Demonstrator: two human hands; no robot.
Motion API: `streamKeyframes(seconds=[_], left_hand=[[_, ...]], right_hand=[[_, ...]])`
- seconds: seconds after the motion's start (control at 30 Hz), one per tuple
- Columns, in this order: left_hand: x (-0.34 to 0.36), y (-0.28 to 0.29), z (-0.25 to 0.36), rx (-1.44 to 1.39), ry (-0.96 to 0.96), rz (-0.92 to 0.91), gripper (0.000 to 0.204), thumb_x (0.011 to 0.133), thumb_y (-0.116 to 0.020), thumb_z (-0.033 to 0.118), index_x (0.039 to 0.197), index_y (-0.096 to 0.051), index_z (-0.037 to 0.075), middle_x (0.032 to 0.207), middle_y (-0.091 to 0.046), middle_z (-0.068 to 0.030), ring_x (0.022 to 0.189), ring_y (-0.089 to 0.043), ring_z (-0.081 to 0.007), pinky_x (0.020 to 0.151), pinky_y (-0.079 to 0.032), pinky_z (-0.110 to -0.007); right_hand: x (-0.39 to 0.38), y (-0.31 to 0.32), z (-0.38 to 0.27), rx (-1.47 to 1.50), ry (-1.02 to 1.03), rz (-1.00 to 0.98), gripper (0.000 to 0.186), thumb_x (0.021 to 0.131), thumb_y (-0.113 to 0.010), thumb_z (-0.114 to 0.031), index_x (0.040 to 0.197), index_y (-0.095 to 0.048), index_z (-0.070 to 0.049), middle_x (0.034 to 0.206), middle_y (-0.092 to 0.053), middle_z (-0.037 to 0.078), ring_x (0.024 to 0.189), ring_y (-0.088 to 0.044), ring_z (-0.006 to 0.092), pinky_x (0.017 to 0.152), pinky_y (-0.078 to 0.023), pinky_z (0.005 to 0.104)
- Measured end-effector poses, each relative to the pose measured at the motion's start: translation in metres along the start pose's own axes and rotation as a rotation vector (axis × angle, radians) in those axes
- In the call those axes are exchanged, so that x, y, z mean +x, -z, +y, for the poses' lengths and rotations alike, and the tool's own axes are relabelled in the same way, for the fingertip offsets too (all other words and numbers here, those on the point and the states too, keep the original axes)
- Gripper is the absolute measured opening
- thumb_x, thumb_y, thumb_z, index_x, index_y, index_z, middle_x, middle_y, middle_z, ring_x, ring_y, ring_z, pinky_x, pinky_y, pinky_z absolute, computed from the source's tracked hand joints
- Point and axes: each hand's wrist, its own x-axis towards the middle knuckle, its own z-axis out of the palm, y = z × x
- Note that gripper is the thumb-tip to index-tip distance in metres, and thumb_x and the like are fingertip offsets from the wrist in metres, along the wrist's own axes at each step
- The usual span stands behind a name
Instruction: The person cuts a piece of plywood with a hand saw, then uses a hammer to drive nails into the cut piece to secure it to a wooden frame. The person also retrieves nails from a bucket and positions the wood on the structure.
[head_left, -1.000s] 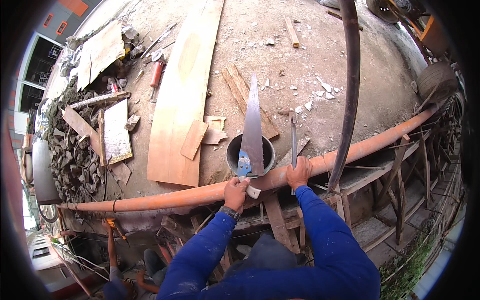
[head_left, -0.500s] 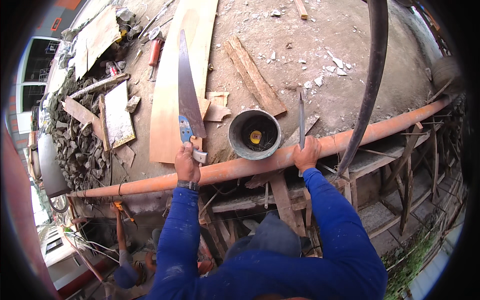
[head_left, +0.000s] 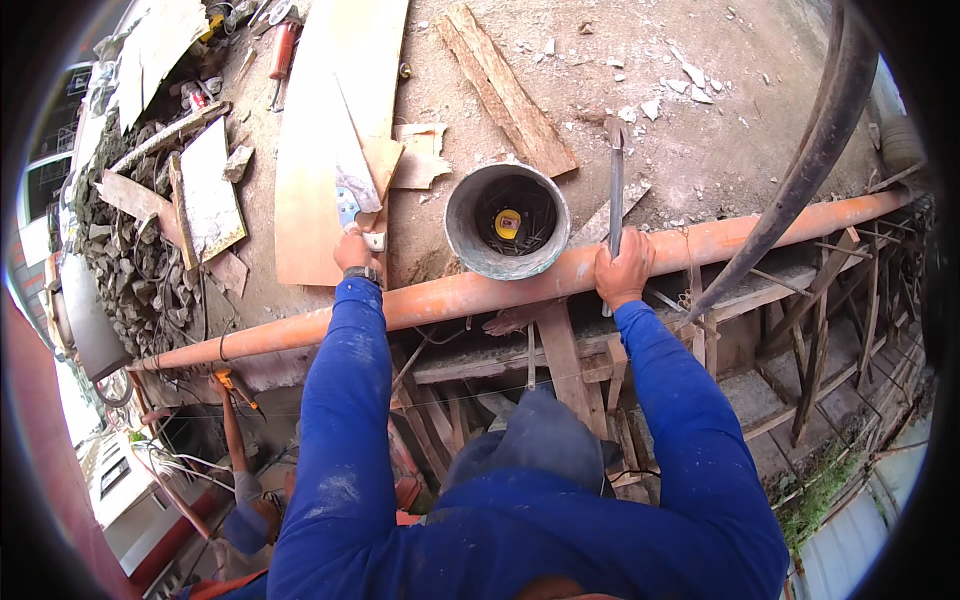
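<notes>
My left hand (head_left: 354,251) is closed round the handle of a handsaw (head_left: 350,193), whose blade points away over a long pale plywood board (head_left: 300,235). Whether the blade rests on the board or hovers just above it, I cannot tell. In my right hand (head_left: 625,268) is a hammer (head_left: 616,185), its head pointing away from me above the concrete, its lower end by the orange pipe (head_left: 440,305). Between both hands a grey bucket (head_left: 458,240) holds a yellow tape measure (head_left: 508,223) and dark, nail-like pieces.
A rough timber piece (head_left: 505,90) lies beyond the bucket. Rubble (head_left: 125,270) and broken boards are heaped at left, near a red-handled tool (head_left: 284,50). A thick black hose (head_left: 800,210) crosses at right. Below the pipe stand wooden supports (head_left: 570,370); another person's arm (head_left: 233,430) reaches up at lower left.
My left hand has carried the saw leftward and forward, lower over the plywood. The hammer has turned in my right hand so its head shows more plainly. The whole view has shifted.
</notes>
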Motion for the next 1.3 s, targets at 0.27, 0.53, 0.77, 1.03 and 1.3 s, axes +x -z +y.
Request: streamKeyframes(seconds=[0.27,0.53,0.77,1.03,1.3], left_hand=[[-0.016,-0.018,0.042,0.391,0.056,-0.09,0.037,0.1,-0.068,0.014,0.131,-0.061,-0.005,0.107,-0.073,-0.0111,0.089,-0.07,-0.0197,0.075,-0.055,-0.037],[-0.227,-0.078,0.135,0.513,-0.694,-0.76,0.024,0.099,-0.067,0.002,0.122,-0.068,-0.002,0.112,-0.073,-0.0123,0.097,-0.07,-0.0192,0.089,-0.055,-0.031],[-0.247,-0.207,0.07,1.673,-0.901,-1.365,0.041,0.089,-0.071,0.016,0.125,-0.071,-0.002,0.12,-0.075,-0.0205,0.108,-0.073,-0.0377,0.097,-0.058,-0.048],[-0.21,-0.218,0.012,1.971,-0.616,-1.263,0.037,0.092,-0.061,0.018,0.122,-0.076,0.003,0.125,-0.075,-0.0222,0.114,-0.074,-0.0383,0.098,-0.06,-0.047],[-0.259,-0.201,0.077,1.593,-0.726,-1.204,0.04,0.083,-0.071,0.017,0.118,-0.062,0.0,0.107,-0.074,-0.0275,0.102,-0.073,-0.0433,0.086,-0.058,-0.052]], right_hand=[[-0.001,0.0,0.008,0.008,-0.014,0.002,0.026,0.081,-0.07,-0.019,0.098,-0.058,-0.003,0.095,-0.061,0.019,0.102,-0.059,0.043,0.1,-0.042,0.0539],[0.001,-0.003,0.006,0.039,0.008,-0.01,0.027,0.081,-0.07,-0.019,0.099,-0.059,-0.003,0.098,-0.062,0.02,0.102,-0.06,0.0428,0.102,-0.041,0.0539],[0.0,-0.001,0.007,0.019,-0.008,-0.009,0.03,0.08,-0.071,-0.019,0.102,-0.06,-0.001,0.102,-0.064,0.02,0.104,-0.06,0.0431,0.103,-0.042,0.0531],[-0.001,-0.007,0.009,0.005,0.001,0.025,0.027,0.081,-0.069,-0.019,0.099,-0.06,-0.002,0.1,-0.062,0.02,0.103,-0.059,0.0442,0.1,-0.042,0.0539],[-0.001,-0.002,0.009,0.068,0.017,0.025,0.027,0.078,-0.07,-0.017,0.098,-0.059,-0.003,0.099,-0.061,0.02,0.103,-0.058,0.0448,0.1,-0.042,0.0547]])
